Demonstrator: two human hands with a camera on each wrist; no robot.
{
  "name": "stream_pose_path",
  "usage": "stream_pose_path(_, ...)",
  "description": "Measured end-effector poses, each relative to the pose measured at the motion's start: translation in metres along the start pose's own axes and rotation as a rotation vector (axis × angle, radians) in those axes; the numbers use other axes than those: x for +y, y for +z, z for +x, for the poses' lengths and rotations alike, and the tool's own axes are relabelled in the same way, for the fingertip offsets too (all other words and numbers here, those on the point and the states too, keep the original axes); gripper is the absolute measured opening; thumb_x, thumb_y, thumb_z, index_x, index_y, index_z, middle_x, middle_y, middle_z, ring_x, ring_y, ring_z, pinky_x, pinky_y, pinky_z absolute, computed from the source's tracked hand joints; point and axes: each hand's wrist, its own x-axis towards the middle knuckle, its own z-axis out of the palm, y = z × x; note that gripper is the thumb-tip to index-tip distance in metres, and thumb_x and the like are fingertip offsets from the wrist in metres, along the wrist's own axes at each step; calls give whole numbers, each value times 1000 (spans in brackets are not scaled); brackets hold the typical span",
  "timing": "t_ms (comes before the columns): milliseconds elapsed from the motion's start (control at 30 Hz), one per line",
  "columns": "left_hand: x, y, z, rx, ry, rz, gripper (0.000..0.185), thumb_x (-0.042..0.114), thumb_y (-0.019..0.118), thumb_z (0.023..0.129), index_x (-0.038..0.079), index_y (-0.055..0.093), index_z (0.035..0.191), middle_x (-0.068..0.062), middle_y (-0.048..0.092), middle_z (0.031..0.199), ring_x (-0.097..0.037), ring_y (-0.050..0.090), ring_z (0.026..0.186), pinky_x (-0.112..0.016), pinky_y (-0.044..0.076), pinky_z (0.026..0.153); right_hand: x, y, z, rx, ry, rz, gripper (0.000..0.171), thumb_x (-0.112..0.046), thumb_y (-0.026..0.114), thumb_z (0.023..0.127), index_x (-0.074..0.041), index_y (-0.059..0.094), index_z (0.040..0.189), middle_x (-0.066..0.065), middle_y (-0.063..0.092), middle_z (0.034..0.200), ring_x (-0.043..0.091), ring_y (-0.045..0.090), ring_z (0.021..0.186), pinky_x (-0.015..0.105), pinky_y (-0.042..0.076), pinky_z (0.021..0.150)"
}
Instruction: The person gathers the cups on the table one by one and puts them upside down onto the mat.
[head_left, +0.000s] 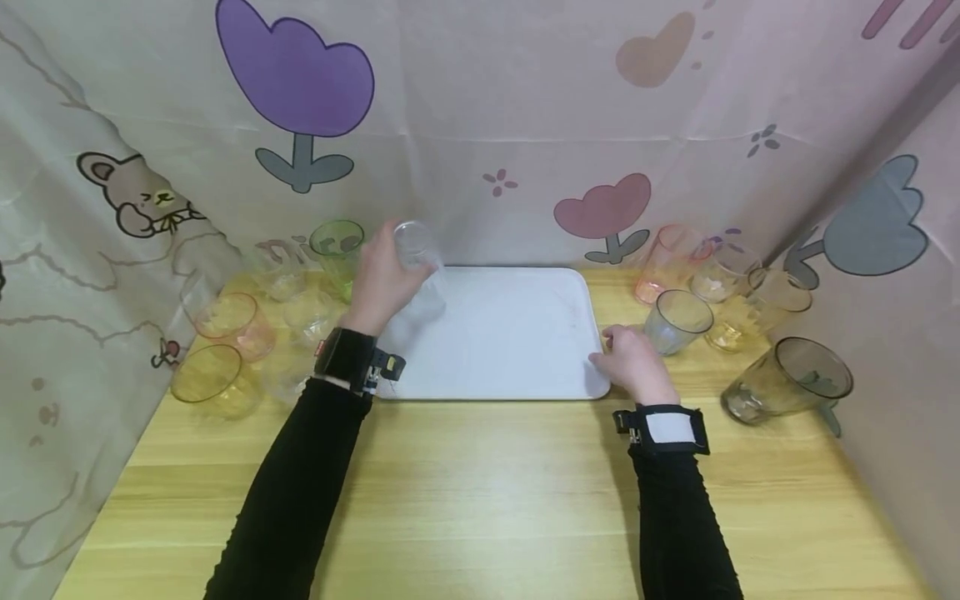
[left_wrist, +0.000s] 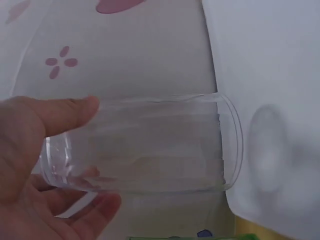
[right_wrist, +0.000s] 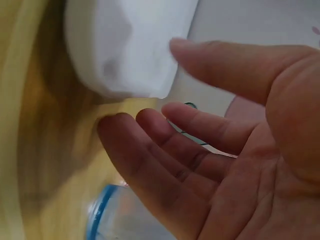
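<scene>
**A:** What does the head view show?

**B:** The left hand (head_left: 384, 283) grips a clear glass (head_left: 417, 250), lifted above the far left corner of the white tray (head_left: 517, 333), which lies on the wooden tabletop (head_left: 480, 483). The right hand (head_left: 633, 362) rests at the tray's near right corner, fingers loosely bent and holding nothing. To the left stand a green glass (head_left: 337, 250), a pink glass (head_left: 232, 321) and a yellow glass (head_left: 210, 379); to the right, a grey glass (head_left: 675, 321) just beside the right hand and a smoky brown glass (head_left: 791, 383) lying tilted nearer the edge.

**A:** And the left wrist view?

**B:** The clear glass (left_wrist: 145, 145) lies sideways in the left hand (left_wrist: 30, 170), thumb on top and fingers (left_wrist: 97, 207) curled beneath, its open mouth toward the white tray (left_wrist: 270, 60).

**A:** The right wrist view?

**B:** The right hand (right_wrist: 235, 150) is seen palm up close, fingers (right_wrist: 150, 155) relaxed and slightly apart, gripping nothing. The white tray's (right_wrist: 125, 45) rounded corner sits just beyond the fingertips; I cannot tell whether they touch it. A blurred glass rim (right_wrist: 100, 215) shows below.
</scene>
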Motion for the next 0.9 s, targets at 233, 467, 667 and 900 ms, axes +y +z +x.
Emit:
stream_pose_path(233, 0, -2, 21, -80, -6, 107, 84, 20, 81, 89, 1, 34, 156, -24, 49, 150, -41, 51, 134, -56, 47, 109, 6, 4, 6, -42, 52, -12, 47, -3, 65, 91, 15, 57, 133, 31, 66, 119, 40, 63, 104, 54, 54, 93)
stream_pose_path(467, -4, 1, 30, -174, -44, 206, 78, 19, 78, 92, 1, 36, 155, -26, 43, 152, -44, 50, 133, -58, 47, 108, 7, 6, 6, -57, 62, -24, 39, 1, 65, 90, 13, 62, 127, 26, 67, 111, 37, 60, 98, 51, 52, 87)
stream_pose_path(667, -12, 5, 35, -202, -75, 235, 74, 10, 74, 90, -3, 36, 152, -28, 42, 147, -45, 51, 128, -59, 49, 105, 7, 8, 8, -48, 68, -15, 37, 1, 65, 91, 12, 63, 126, 23, 66, 107, 35, 59, 96, 46, 51, 83)
stream_pose_path(900, -18, 11, 43, -180, -86, 260, 73, 6, 70, 90, -3, 34, 153, -29, 36, 147, -48, 55, 121, -58, 53, 99, 9, 9, 8, -53, 87, -15, 35, 0, 65, 93, 10, 63, 126, 21, 65, 105, 35, 59, 94, 43, 50, 80)
